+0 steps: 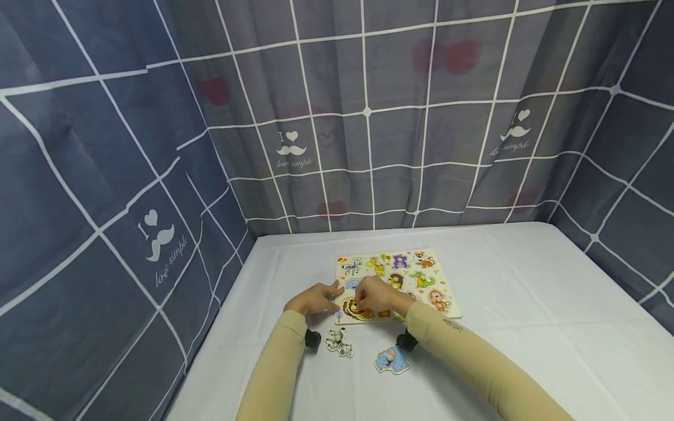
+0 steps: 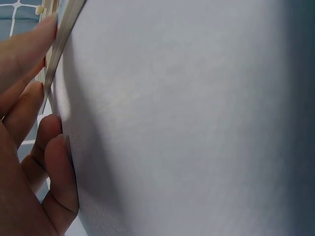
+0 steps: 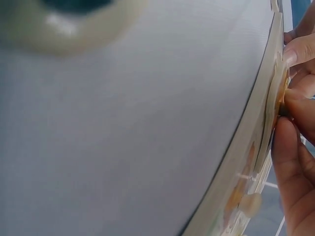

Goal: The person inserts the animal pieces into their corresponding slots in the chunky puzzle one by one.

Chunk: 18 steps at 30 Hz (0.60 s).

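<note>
A wooden animal puzzle board (image 1: 451, 311) lies on the white table. My right hand (image 1: 376, 294) is over its near left part, pinching the knob of a lion puzzle piece (image 1: 350, 309). In the right wrist view, thumb and fingertips meet at that knob, and the lion piece (image 3: 268, 118) lies against the board's face; whether it is fully seated I cannot tell. My left hand (image 1: 316, 298) touches the board's left edge with spread fingers. Closer to me lie a loose zebra piece (image 1: 339, 342) and a blue hippo piece (image 1: 392, 359).
Several animal pictures cover the board, among them a crocodile (image 1: 422, 279) and a monkey (image 1: 439, 300). Dark checked curtains (image 1: 337, 146) enclose the white table (image 1: 526, 327) at the back and sides. Black wrist cameras (image 1: 312, 339) hang under both wrists.
</note>
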Each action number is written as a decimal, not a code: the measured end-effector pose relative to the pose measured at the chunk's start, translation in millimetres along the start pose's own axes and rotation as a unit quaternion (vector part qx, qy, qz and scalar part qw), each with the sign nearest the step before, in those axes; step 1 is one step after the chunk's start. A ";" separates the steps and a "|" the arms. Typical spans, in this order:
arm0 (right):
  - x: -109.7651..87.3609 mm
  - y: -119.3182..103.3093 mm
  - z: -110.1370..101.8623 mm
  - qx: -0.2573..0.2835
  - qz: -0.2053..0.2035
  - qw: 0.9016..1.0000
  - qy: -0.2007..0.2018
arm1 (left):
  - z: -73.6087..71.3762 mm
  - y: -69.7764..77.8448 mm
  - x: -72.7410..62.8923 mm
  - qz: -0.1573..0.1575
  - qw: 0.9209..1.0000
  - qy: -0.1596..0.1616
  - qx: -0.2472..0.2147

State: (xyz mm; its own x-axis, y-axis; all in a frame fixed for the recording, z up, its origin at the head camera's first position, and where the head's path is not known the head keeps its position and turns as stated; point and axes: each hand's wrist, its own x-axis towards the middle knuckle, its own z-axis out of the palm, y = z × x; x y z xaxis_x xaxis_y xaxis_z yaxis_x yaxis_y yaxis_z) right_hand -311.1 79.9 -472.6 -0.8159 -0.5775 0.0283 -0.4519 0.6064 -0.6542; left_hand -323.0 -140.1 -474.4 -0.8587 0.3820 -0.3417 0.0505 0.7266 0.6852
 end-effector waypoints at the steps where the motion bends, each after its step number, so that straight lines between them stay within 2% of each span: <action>1: 0.5 -0.9 0.2 0.001 0.001 1.000 -0.001 | -0.1 -0.1 -0.2 0.000 1.000 0.000 -0.001; 8: 5.5 -3.9 1.5 -0.010 0.008 1.000 -0.002 | 0.1 0.0 0.5 -0.002 1.000 0.003 0.013; 18: 8.4 -5.1 2.5 0.001 0.023 1.000 -0.003 | 1.6 1.0 1.0 -0.014 0.999 0.009 0.029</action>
State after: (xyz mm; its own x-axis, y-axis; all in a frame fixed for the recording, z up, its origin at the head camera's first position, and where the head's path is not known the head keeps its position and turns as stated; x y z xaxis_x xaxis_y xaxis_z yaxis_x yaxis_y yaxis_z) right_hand -314.7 70.6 -470.9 -0.8337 -0.5521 -0.0066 -0.4127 0.6312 -0.6567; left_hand -323.0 -138.1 -475.1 -0.8695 0.3513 -0.3471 0.0560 0.7685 0.6374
